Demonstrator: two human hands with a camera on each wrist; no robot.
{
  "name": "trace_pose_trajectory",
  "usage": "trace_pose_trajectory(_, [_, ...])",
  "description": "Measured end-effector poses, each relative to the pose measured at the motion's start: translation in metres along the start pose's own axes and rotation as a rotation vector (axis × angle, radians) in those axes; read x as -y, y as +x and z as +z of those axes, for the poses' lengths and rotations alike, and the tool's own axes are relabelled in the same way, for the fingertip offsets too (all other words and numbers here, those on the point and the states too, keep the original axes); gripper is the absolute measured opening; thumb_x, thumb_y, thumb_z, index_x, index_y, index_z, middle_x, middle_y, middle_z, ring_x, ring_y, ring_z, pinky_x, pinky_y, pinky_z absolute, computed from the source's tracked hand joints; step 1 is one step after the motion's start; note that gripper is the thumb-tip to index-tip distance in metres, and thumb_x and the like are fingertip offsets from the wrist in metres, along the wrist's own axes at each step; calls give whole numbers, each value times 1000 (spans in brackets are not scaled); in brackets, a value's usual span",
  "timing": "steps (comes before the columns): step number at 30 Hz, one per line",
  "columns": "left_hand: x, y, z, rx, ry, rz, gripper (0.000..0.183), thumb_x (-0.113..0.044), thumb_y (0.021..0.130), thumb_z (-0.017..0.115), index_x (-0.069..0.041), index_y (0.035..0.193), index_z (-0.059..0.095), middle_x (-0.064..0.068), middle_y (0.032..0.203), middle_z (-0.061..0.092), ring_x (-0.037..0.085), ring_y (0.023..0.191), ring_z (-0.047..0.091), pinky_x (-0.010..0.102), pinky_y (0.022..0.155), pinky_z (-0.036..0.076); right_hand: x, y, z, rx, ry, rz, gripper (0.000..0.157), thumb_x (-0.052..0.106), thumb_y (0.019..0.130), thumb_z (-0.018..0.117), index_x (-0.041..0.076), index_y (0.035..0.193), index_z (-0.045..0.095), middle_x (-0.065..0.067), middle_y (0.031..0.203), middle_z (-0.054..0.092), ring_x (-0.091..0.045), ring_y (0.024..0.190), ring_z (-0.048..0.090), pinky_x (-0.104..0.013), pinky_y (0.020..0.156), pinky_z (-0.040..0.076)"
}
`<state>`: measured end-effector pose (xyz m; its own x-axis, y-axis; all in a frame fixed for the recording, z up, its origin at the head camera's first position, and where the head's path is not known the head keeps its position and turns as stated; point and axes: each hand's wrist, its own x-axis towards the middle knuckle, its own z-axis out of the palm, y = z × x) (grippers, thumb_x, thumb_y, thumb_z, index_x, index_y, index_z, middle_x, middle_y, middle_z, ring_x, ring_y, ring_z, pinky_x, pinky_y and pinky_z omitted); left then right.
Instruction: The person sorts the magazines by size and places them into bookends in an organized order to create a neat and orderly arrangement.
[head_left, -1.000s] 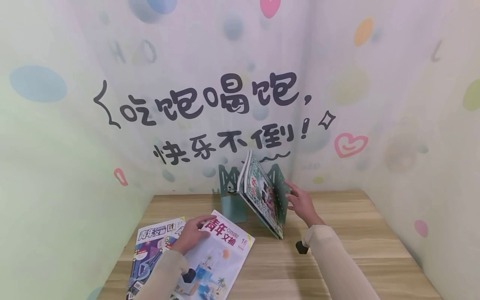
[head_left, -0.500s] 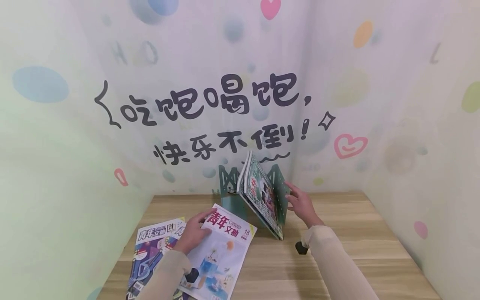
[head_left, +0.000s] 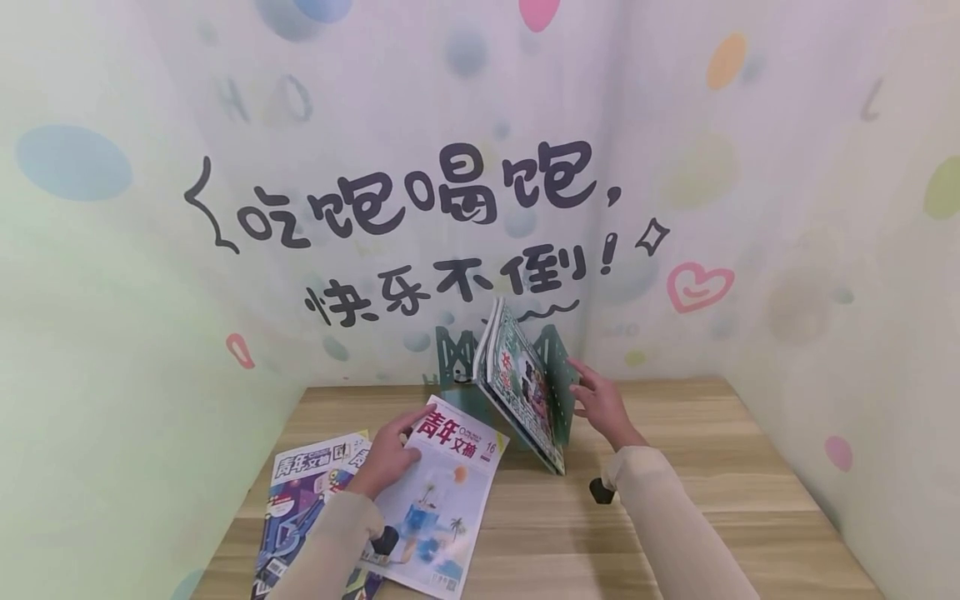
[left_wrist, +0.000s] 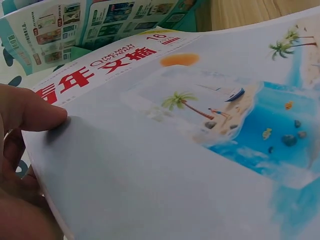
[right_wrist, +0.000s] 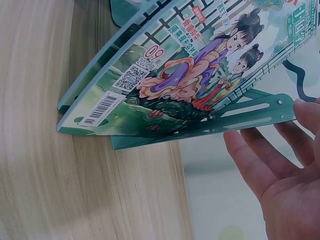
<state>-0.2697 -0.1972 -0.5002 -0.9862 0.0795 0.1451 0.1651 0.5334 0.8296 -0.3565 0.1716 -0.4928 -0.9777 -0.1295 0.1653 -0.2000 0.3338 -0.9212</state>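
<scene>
With my left hand I pinch a white magazine by its upper left edge. Its cover has red lettering, a palm tree and blue water. In the left wrist view the thumb lies on the cover, with the other fingers behind the edge. The magazine is raised at a slant over other magazines. My right hand touches the outer side of a green metal bookend, its fingers nearly straight. Inside the bookend several magazines lean to the right, the front one with illustrated figures.
Two more magazines with purple and blue covers lie overlapping on the wooden table at the left. The patterned wall stands close behind the bookend. The bookend's left panel has cut-out slots.
My left hand has lifted the white magazine and brought its top slightly up toward the bookend, uncovering more of the magazine below. My right hand stays at the bookend.
</scene>
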Motion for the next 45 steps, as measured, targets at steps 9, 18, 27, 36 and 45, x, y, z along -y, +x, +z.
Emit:
trace_pose_trajectory(9, [-11,1,-9,46,18,-32,74,9,76,61,-30,139,55,5,110,59,24,85,56,32,60,56,-1,-1,1,3,5,0,51,5,101,50,20,148,42,-30,141,44,-46,119,52,-54,82,54])
trace_pose_trajectory(18, [-25,6,-19,161,46,-5,75,10,75,65,-29,139,55,4,101,59,24,85,54,32,57,55,-1,-1,0,2,5,0,50,6,101,49,21,149,41,-30,142,43,-46,120,52,-54,83,54])
trace_pose_trajectory(27, [-26,8,-28,276,71,35,74,7,79,66,-26,143,51,4,109,62,24,91,57,33,63,57,2,-1,0,-1,8,13,50,6,102,48,21,149,41,-29,143,42,-46,121,50,-53,84,53])
trace_pose_trajectory(36, [-31,9,-29,284,-18,26,77,3,81,68,-29,147,45,10,113,65,28,94,65,41,70,59,-1,0,1,-4,-8,-1,50,7,102,48,22,149,42,-28,143,43,-46,120,52,-53,83,53])
trace_pose_trajectory(45, [-37,5,-18,140,-60,-19,77,6,82,68,-38,143,48,12,114,65,27,91,67,40,69,60,-4,0,0,0,-12,-2,49,8,102,49,23,149,42,-28,143,43,-46,121,51,-47,81,56])
